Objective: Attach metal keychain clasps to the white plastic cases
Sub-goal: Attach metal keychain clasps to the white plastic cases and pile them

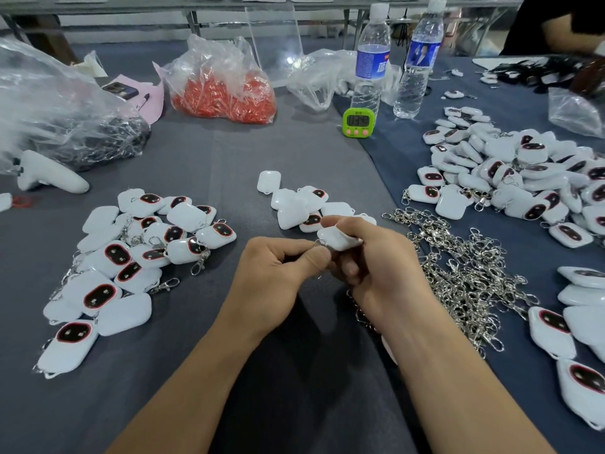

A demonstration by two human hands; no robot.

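Observation:
My right hand (376, 260) grips a white plastic case (339, 238) above the table's middle. My left hand (281, 267) pinches a small metal clasp ring (319, 243) at the case's left corner; most of the clasp is hidden by my fingers. A heap of loose metal clasps (465, 273) lies just right of my hands. White cases with clasps on them are piled at the left (131, 260). A small group of plain cases (294, 204) sits just beyond my hands.
A big pile of white cases (523, 178) fills the right side. At the back stand two water bottles (371, 57), a green timer (358, 122), a bag of red parts (226, 93) and a bag of clasps (98, 139). Another person's arm (563, 31) is far right.

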